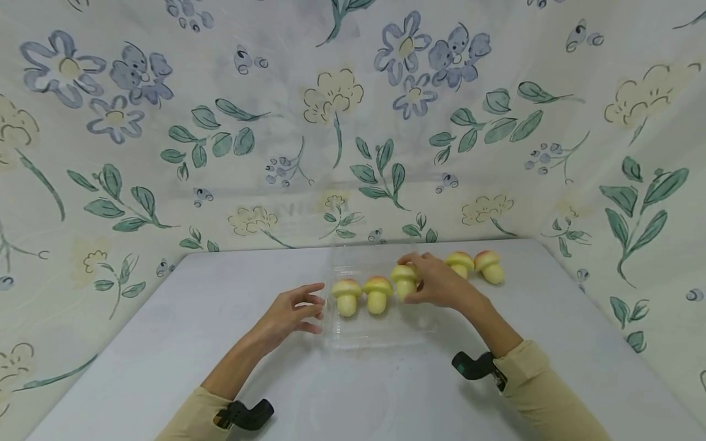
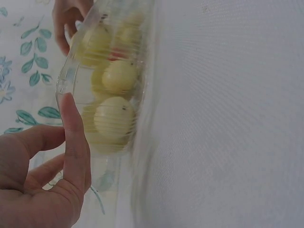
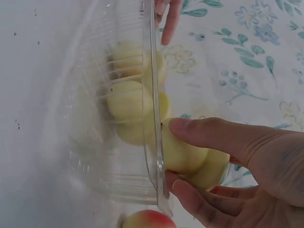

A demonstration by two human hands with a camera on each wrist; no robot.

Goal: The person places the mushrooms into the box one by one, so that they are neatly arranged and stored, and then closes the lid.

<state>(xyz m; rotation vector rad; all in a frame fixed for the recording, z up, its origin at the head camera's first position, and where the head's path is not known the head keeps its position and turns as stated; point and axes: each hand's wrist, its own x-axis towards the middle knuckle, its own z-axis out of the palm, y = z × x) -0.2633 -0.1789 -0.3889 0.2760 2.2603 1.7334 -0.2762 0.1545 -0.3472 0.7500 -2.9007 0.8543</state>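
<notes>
A clear plastic container (image 1: pixel 380 339) sits on the table, with two yellow toy mushrooms, one at the left (image 1: pixel 347 299) and one beside it (image 1: pixel 377 297), standing in it side by side. My right hand (image 1: pixel 439 283) pinches a third toy mushroom (image 3: pixel 183 152) between thumb and fingers, right at the container's rim in the right wrist view. At the container's left side is my left hand (image 1: pixel 287 315), its fingers relaxed and holding nothing. In the left wrist view its index fingertip (image 2: pixel 69 102) is right at the clear rim.
Behind my right hand, two more mushrooms with reddish caps, one partly hidden (image 1: pixel 460 262) and one farther right (image 1: pixel 489 267), lie on the white table (image 1: pixel 231 275). A flowered cloth (image 1: pixel 298 202) hangs along the back and sides.
</notes>
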